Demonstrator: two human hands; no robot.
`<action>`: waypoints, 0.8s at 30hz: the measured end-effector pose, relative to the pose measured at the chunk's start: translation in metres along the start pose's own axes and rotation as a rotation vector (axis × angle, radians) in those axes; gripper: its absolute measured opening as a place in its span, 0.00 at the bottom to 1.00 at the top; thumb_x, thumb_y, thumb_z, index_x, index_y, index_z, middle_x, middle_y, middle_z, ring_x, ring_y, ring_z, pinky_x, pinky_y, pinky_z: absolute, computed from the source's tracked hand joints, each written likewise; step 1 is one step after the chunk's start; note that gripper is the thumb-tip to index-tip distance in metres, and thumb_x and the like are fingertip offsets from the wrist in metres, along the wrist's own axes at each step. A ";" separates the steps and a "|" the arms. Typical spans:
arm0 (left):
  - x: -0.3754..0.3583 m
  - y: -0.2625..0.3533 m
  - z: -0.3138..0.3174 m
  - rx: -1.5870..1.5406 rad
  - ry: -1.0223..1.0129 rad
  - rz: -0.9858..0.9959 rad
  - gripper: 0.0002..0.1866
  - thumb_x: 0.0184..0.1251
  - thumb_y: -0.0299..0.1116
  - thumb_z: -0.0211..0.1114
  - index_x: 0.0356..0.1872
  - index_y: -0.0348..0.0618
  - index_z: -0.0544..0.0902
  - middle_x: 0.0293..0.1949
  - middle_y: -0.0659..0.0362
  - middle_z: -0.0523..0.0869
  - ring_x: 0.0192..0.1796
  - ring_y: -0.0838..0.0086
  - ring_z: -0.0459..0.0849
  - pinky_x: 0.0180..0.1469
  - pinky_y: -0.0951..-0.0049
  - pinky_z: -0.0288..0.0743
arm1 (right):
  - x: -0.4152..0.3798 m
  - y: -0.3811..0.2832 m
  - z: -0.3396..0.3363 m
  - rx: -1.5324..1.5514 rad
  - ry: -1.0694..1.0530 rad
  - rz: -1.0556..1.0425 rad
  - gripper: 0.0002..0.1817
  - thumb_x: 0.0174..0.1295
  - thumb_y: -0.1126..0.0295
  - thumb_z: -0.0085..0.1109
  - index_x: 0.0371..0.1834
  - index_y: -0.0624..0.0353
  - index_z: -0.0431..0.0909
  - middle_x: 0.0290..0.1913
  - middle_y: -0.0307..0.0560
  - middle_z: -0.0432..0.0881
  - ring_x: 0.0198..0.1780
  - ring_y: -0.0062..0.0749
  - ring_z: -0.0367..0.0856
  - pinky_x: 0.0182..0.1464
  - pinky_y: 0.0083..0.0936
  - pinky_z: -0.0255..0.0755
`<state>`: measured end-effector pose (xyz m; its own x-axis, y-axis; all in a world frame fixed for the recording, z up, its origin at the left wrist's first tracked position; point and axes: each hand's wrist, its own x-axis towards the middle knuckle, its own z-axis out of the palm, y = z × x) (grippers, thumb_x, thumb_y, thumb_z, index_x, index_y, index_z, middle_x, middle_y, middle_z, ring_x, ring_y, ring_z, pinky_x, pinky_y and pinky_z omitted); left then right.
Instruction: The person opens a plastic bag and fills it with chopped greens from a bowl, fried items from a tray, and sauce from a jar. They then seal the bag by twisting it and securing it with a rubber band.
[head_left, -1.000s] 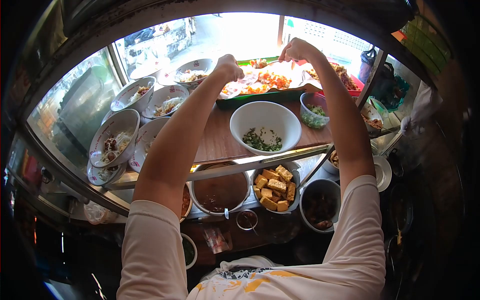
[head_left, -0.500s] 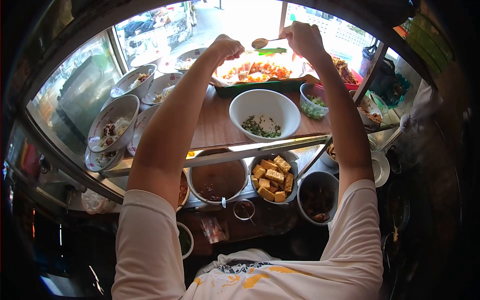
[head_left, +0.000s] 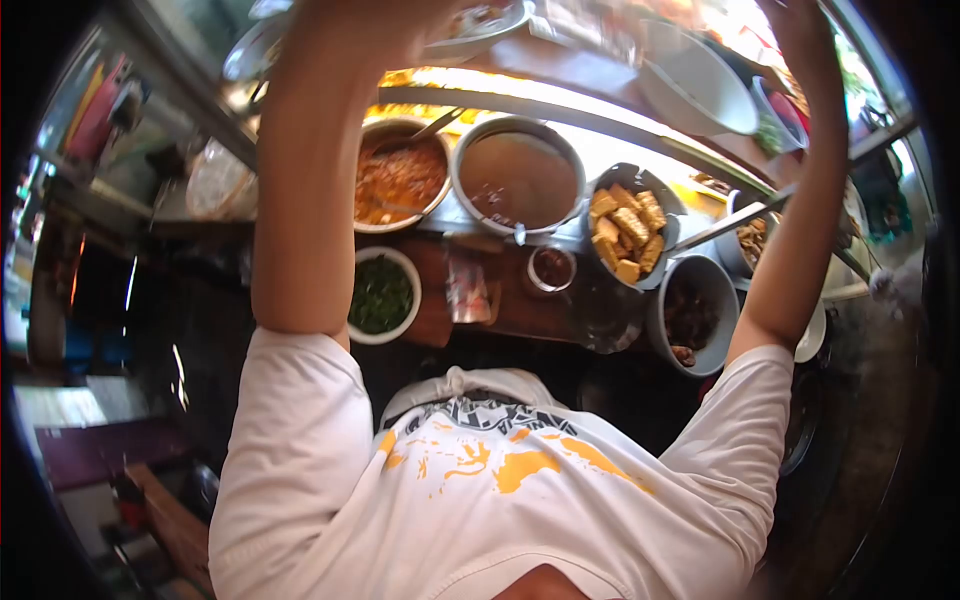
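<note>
My left hand (head_left: 405, 22) is smeared by motion at the top edge, near a bowl with food (head_left: 478, 38); its fingers cannot be made out. My right hand (head_left: 795, 22) is cut off by the top edge on the right, so its fingers and anything in them are hidden. Between my arms, on the raised wooden shelf, is a blurred white bowl (head_left: 695, 85). Right beside it stands a clear tub with chopped greens (head_left: 770, 132).
Below the shelf stand a pot of red stew (head_left: 400, 180), a pot of brown broth (head_left: 520, 180), a bowl of fried tofu and tempeh (head_left: 628, 235), a grey pot of dark food (head_left: 695, 315) and a bowl of greens (head_left: 382, 295). A metal frame bar (head_left: 560, 112) crosses in front.
The view has tipped down and turned, bringing the lower pots and my shirt further into sight. Both hands have shifted to the top edge; the spoon earlier in my right hand is out of sight.
</note>
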<state>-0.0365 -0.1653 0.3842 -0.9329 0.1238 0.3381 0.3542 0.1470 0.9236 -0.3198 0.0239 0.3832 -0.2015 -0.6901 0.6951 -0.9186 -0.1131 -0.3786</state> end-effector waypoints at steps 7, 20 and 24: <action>-0.179 -0.135 0.159 -0.102 0.432 -0.420 0.21 0.54 0.14 0.55 0.49 0.39 0.84 0.37 0.63 0.84 0.32 0.87 0.75 0.34 0.83 0.69 | -0.137 -0.111 0.161 0.297 -0.437 -0.022 0.14 0.58 0.83 0.59 0.46 0.60 0.85 0.42 0.43 0.87 0.42 0.27 0.83 0.44 0.24 0.77; -0.327 -0.199 0.228 -0.072 0.986 -0.783 0.20 0.55 0.14 0.54 0.49 0.36 0.85 0.43 0.60 0.87 0.33 0.87 0.79 0.39 0.85 0.75 | -0.260 -0.120 0.408 0.108 -0.681 -0.139 0.07 0.51 0.71 0.64 0.34 0.54 0.87 0.35 0.45 0.83 0.45 0.42 0.80 0.48 0.35 0.75; -0.327 -0.192 0.221 -0.041 0.990 -0.777 0.21 0.56 0.13 0.53 0.49 0.35 0.84 0.43 0.61 0.86 0.34 0.88 0.79 0.40 0.86 0.74 | -0.259 -0.124 0.411 0.117 -0.677 -0.099 0.08 0.49 0.71 0.67 0.33 0.55 0.88 0.34 0.45 0.84 0.43 0.42 0.81 0.47 0.35 0.76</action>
<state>0.2146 -0.0168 0.0562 -0.5483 -0.7718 -0.3221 -0.2950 -0.1818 0.9380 -0.0142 -0.0773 -0.0016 0.1726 -0.9624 0.2098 -0.8715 -0.2485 -0.4228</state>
